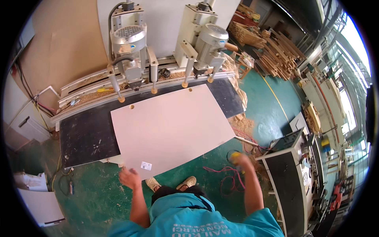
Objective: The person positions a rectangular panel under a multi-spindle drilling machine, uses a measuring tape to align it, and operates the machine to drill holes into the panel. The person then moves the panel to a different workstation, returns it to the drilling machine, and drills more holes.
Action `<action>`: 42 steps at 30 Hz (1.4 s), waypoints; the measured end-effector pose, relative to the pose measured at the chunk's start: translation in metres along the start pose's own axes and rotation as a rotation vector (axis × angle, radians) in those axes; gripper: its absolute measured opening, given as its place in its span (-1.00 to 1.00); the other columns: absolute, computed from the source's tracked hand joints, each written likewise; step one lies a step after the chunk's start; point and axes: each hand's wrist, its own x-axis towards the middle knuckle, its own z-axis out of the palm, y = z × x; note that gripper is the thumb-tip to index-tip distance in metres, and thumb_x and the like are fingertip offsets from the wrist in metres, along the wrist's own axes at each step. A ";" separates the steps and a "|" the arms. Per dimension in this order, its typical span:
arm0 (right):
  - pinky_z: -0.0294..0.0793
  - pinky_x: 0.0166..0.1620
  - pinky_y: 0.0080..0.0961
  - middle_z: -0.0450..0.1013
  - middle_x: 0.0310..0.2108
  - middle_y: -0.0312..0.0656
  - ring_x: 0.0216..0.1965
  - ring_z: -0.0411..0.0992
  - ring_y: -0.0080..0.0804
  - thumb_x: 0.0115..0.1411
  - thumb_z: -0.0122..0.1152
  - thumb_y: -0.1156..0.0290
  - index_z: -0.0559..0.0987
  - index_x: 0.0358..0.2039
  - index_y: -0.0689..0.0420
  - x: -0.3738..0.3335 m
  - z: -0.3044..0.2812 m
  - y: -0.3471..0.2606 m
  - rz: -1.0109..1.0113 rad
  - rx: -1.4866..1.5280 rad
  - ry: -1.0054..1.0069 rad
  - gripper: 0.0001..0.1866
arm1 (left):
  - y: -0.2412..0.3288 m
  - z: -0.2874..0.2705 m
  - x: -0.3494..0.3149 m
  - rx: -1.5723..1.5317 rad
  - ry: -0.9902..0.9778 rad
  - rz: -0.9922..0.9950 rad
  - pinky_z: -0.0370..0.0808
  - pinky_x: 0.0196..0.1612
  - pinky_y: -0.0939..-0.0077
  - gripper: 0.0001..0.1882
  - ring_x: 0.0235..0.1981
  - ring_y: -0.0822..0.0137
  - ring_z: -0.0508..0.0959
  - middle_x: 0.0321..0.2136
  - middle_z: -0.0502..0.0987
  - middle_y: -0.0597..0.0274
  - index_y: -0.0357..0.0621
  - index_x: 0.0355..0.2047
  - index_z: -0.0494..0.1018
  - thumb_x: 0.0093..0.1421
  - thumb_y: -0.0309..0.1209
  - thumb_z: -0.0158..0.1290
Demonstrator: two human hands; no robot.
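A pale panel (177,126) lies across the black machine table (85,136), its near part overhanging the front edge. Two round holes, a left hole (132,107) and a right hole (190,90), sit along its far edge. A white label (146,165) sticks near its front left corner. At that corner my left hand (131,178) is closed, fingers curled at the panel's edge. My right hand (244,162), out to the right and off the panel, is closed round a small yellow tool (235,156); blur hides its exact kind.
Behind the panel stand a left drilling motor (129,39) and a right drilling motor (211,41), with hold-down rods. Sawdust (244,128) and a pink hose (225,170) lie on the green floor at right. A workbench (286,177) stands further right; stacked timber (278,55) is beyond.
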 end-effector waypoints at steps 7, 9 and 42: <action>0.41 -0.40 -0.48 0.55 -0.42 -0.23 -0.45 0.44 -0.48 0.08 0.32 0.28 0.64 -0.19 0.17 -0.036 -0.019 0.061 -0.345 -0.257 -0.616 -0.69 | 0.171 0.020 -0.069 -0.061 -0.249 1.074 -0.03 0.28 -0.43 -0.17 0.36 -0.20 0.05 0.33 0.09 -0.18 0.21 0.31 0.18 0.02 -0.07 0.21; 0.41 -0.38 -0.49 0.55 -0.43 -0.22 -0.46 0.44 -0.47 0.08 0.30 0.33 0.63 -0.23 0.18 -0.021 -0.068 0.059 -0.272 -0.061 -0.468 -0.73 | 0.184 0.077 -0.087 0.128 0.181 1.088 0.04 0.25 -0.45 -0.21 0.32 -0.28 0.12 0.29 0.14 -0.26 0.20 0.32 0.15 0.08 -0.14 0.16; 0.35 -0.26 -0.03 0.42 -0.34 -0.44 -0.30 0.38 -0.37 0.24 0.16 0.14 0.52 -0.23 -0.18 0.174 0.122 0.076 -0.264 2.040 -0.091 -0.86 | 0.423 -0.238 0.177 0.003 -0.184 0.796 0.48 -0.37 0.15 -0.24 -0.51 0.06 0.60 -0.61 0.57 0.07 -0.06 -0.63 0.49 0.20 0.39 -0.22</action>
